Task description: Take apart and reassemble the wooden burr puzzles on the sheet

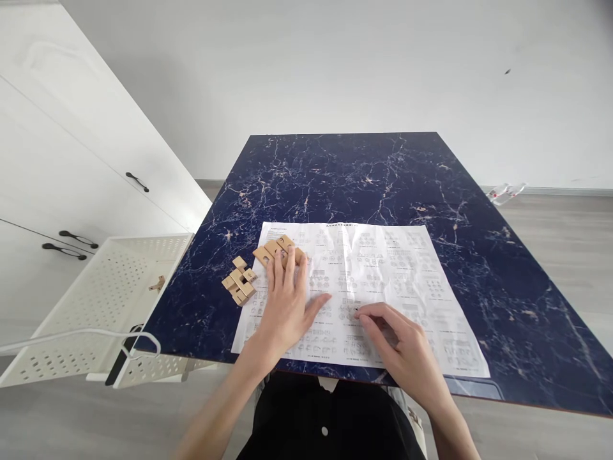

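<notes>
A creased white sheet point(383, 255) printed with rows of small diagrams lies flat on the table. My left hand point(285, 303) is open, palm down over the sheet's left side, its fingertips touching a row of notched wooden puzzle pieces point(272, 250). Left of it, partly off the paper, sits a small cluster of interlocked wooden blocks point(239, 281). My right hand point(397, 335) rests on the lower middle of the sheet, thumb and index fingertips close together in a pinch. A tiny dark spot shows at those fingertips; what it is, I cannot make out.
The blue marbled table point(345, 179) stands near a pale wall. At the left, a white perforated basket point(110, 281) holds a wooden piece point(157, 283), and a white cable point(81, 332) crosses it. White cabinets point(71, 160) stand beyond. A clear object point(506, 193) is past the right edge.
</notes>
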Tool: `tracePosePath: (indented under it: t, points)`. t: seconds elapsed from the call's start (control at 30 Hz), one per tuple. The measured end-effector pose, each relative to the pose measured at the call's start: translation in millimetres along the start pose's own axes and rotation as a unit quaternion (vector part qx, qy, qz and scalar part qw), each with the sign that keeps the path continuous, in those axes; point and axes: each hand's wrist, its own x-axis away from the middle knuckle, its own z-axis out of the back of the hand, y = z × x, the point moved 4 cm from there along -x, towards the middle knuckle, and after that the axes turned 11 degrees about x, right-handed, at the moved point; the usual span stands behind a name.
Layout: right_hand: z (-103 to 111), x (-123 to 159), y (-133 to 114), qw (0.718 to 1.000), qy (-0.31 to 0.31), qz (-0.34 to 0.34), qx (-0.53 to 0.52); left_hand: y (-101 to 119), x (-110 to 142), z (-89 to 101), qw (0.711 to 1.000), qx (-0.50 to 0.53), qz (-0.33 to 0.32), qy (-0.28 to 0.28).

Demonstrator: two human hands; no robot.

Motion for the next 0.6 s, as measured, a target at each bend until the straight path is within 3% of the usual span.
tracePosePath:
  t: [0.17,0.33,0.5,0.6]
  points:
    - [0.8,0.1,-1.3,1.0,-0.001,0.006,-0.008,21.2,15.8,5.0,0.995,0.036,-0.079,-0.053]
    - [1.1,-0.8,1.0,1.0,0.005,0.011,-0.006,33.6,34.4,12.0,0.983,0.104,-0.116,-0.096]
    - [0.4,0.1,2.7,1.0,0.0,0.012,-0.001,16.1,30.8,22.9,0.989,0.133,-0.05,-0.044]
    - [0.5,1.0,1.0,1.0,0.009,0.014,0.01,3.5,22.5,23.6,0.989,0.134,-0.021,-0.053]
